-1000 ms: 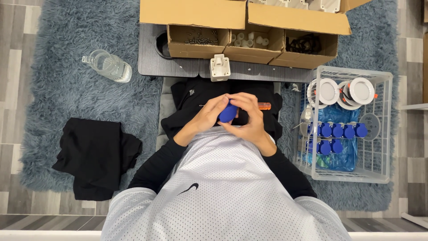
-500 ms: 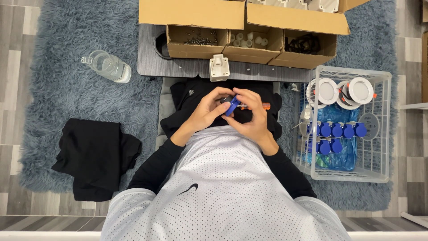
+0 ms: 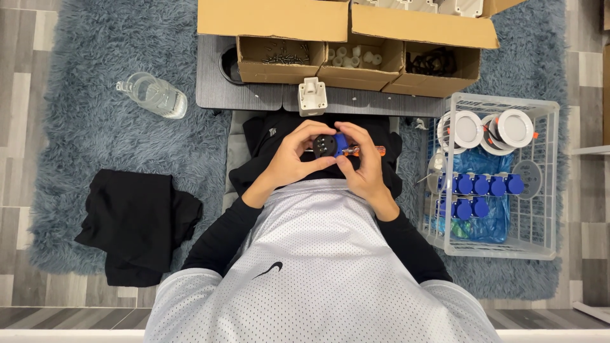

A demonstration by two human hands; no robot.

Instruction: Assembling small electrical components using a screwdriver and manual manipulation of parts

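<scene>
Both hands meet over my lap. My left hand (image 3: 293, 159) grips a round blue plug (image 3: 330, 145) whose black face with small holes is turned up toward the camera. My right hand (image 3: 363, 166) closes around the other side of the plug and an orange-handled screwdriver (image 3: 368, 150) that lies across it, pointing left. A small white socket housing (image 3: 312, 96) stands on the grey tray just beyond the hands.
Three open cardboard boxes (image 3: 356, 63) with screws, white parts and black rings sit on a grey tray (image 3: 254, 98). A white wire basket (image 3: 495, 174) at right holds several blue plugs and white round fittings. A clear water bottle (image 3: 152, 95) and a black cloth (image 3: 136, 222) lie on the blue rug.
The plug has been turned in my hands: its blue back faced up before, now its black face shows. The hands stayed over my lap.
</scene>
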